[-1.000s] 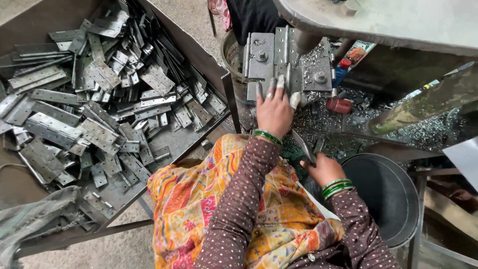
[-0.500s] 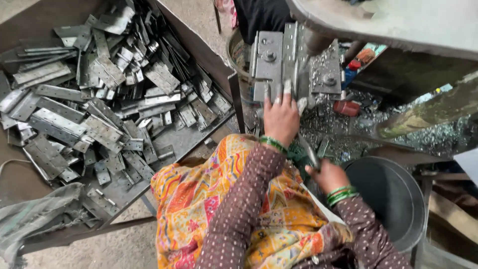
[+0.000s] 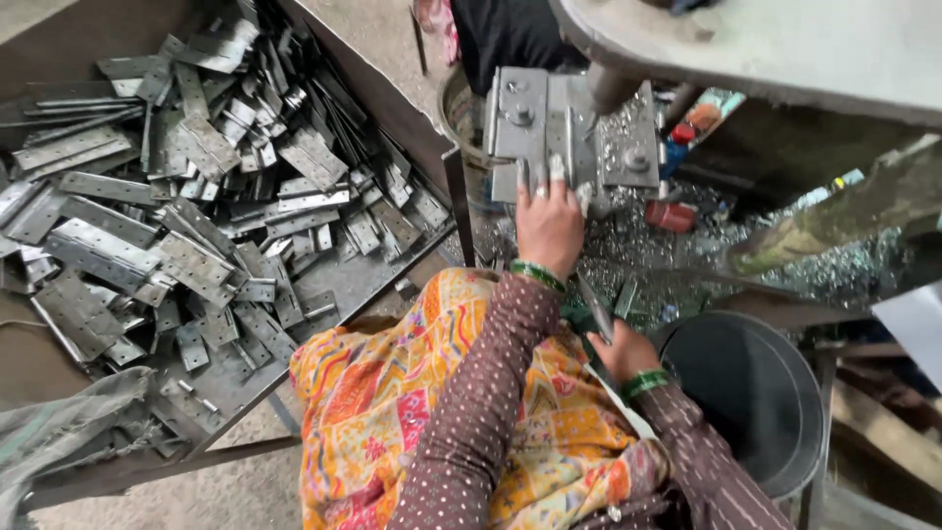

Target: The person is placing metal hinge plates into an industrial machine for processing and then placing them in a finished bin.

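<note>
my left hand (image 3: 549, 228) up on the grey metal press block (image 3: 569, 132), right hand (image 3: 620, 351) nearer, gripping a thin metal strip (image 3: 597, 312), pile of flat hinge plates (image 3: 196, 206) on the left tray (image 3: 383, 108), dark bucket (image 3: 751, 397) at right

Tray (image 3: 392, 285) heaped with hinges (image 3: 196, 265), dark bucket (image 3: 756, 393).

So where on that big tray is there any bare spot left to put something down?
Bare metal shows along the tray's near right edge, between the hinge pile and the orange cloth. Elsewhere it is crowded. Around the left hand at the press, shavings cover everything.
</note>
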